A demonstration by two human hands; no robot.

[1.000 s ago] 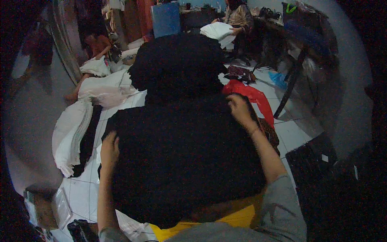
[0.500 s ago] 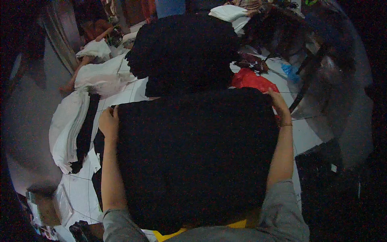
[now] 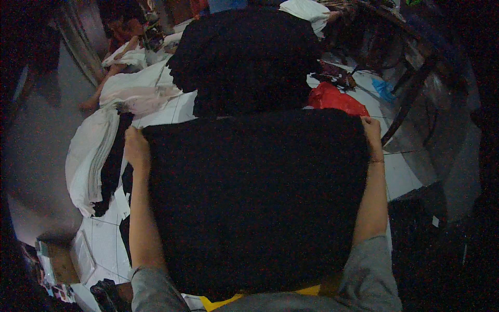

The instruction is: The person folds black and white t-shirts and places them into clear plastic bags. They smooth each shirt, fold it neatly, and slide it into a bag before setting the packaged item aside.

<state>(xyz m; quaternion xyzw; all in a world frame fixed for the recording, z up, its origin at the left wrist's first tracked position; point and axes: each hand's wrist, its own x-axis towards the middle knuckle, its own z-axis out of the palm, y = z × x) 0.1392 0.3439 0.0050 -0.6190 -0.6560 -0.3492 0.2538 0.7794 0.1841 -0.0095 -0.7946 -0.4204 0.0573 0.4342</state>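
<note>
A wide piece of black cloth (image 3: 254, 203) spreads across my lap, its far edge drawn fairly straight between my hands. At its far left corner my left hand (image 3: 137, 148) is closed on the edge. My right hand (image 3: 372, 132) pinches the far right corner, fingers curled over it. Just beyond lies a tall heap of black cloth (image 3: 244, 57), and the held cloth overlaps its near side in view. A patch of yellow fabric (image 3: 223, 302) shows under the near edge.
Folded white cloths (image 3: 91, 161) lie at the left, with more white cloth (image 3: 140, 86) behind, near another person's arm (image 3: 112, 78). A red plastic bag (image 3: 338, 100) and a blue scrap (image 3: 383, 89) sit on the white tiled floor (image 3: 400, 171). A cardboard box (image 3: 58, 262) stands lower left.
My right hand has moved slightly right and down and now grips the corner more tightly. My left hand has risen a little, and the cloth's far edge looks wider and straighter.
</note>
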